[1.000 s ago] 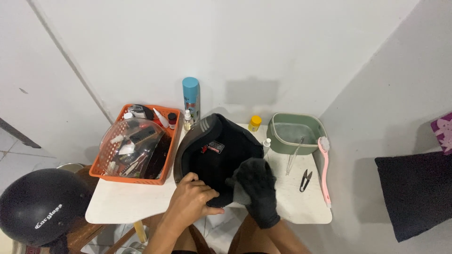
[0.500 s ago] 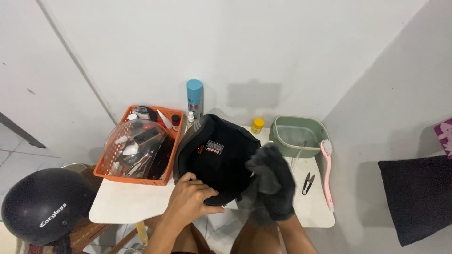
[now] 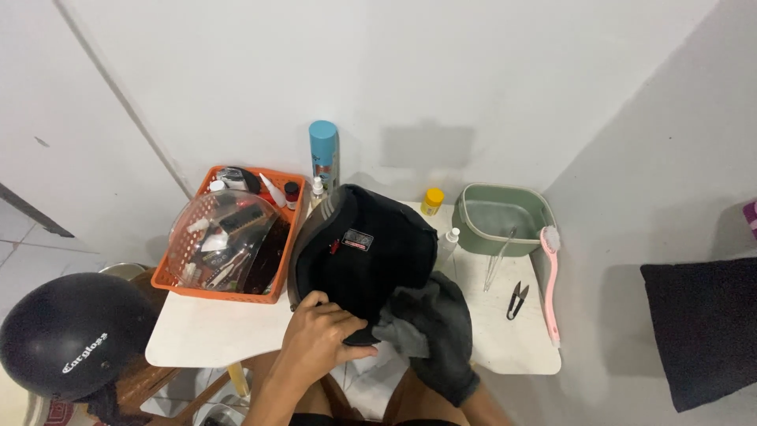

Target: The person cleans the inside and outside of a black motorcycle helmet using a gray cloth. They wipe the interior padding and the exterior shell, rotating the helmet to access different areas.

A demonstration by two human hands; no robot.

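Note:
A black helmet [image 3: 371, 248] lies on the small white table [image 3: 205, 335], its open side toward the orange basket. My bare left hand [image 3: 319, 335] grips its near lower rim. My right hand [image 3: 441, 331] wears a black glove and clutches a dark grey cloth [image 3: 406, 319] pressed against the helmet's near right side. Both forearms come up from the bottom edge of the view.
An orange basket [image 3: 272, 296] with a clear visor, bottles and tools sits left. Behind stand a blue spray can [image 3: 322, 154] and a yellow-capped jar [image 3: 431, 202]. Right are a green basin [image 3: 505, 221], a pink brush [image 3: 550, 280] and black snips [image 3: 516, 300]. Another black helmet [image 3: 71, 335] sits lower left.
My gloved right hand has shifted to the helmet's near right side and now bunches the grey cloth against it. The view has tilted slightly; my left hand keeps its grip.

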